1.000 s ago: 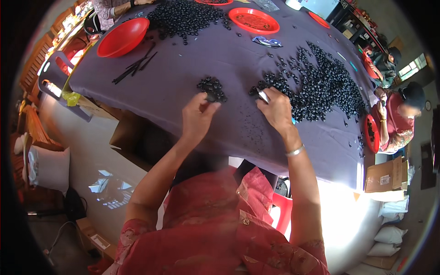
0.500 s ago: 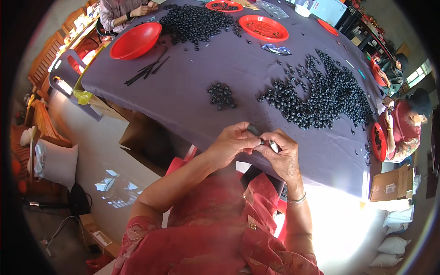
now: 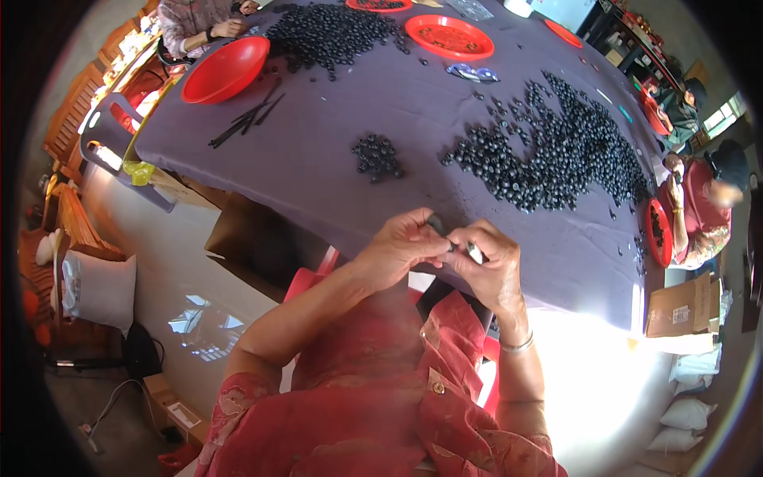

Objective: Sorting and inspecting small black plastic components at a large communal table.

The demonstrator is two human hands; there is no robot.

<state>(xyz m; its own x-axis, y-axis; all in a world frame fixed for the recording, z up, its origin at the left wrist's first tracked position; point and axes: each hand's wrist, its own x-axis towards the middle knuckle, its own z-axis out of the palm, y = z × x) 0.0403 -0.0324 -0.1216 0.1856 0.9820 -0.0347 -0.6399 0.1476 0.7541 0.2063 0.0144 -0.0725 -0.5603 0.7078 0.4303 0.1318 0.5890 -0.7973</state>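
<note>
My left hand [image 3: 400, 251] and my right hand [image 3: 494, 266] meet above the table's near edge. Fingers of the left are pinched around a small dark piece [image 3: 452, 247], mostly hidden by the fingertips. A black covering or strip [image 3: 435, 223] shows by my left index finger. My right hand is closed around a slim tool with a pale, shiny end [image 3: 474, 252]; its tip is at the dark piece. Just beyond lies a small cluster of black, round, bead-like pieces [image 3: 377, 157]. A much larger heap of them [image 3: 548, 163] spreads to the right.
A dark purple cloth [image 3: 302, 151] covers the table. Thin black sticks [image 3: 248, 119] lie near a deep red bowl [image 3: 227, 70]. Farther back are another black heap [image 3: 330, 36], a red plate [image 3: 450, 36] and glasses [image 3: 473, 73]. Co-workers sit at left and right [image 3: 699, 207].
The view has shifted slightly, so the table's things appear a little higher and to the left. Both hands keep nearly the same pose and hold.
</note>
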